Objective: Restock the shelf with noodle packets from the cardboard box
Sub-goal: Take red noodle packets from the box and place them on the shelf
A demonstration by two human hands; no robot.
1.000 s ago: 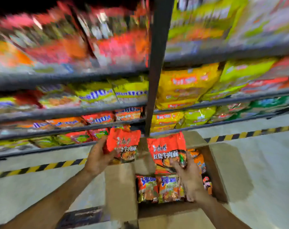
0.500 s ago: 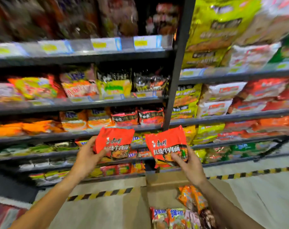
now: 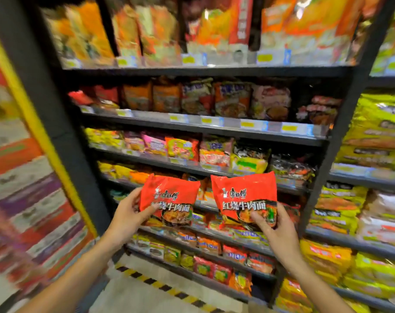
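Noodle packets: two red ones, held up facing the shelves (image 3: 205,129).
Left hand (image 3: 126,219): you grip the left packet (image 3: 169,196).
Right hand (image 3: 276,231): you grip the right packet (image 3: 242,195).
Progress: neither packet shelved yet; both await placing.

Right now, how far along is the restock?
Picked up: the left hand holds one red noodle packet and the right hand holds another red packet, both raised in front of the shelf. Left: neither is placed yet. The cardboard box is out of view, so remaining stock can't be judged.
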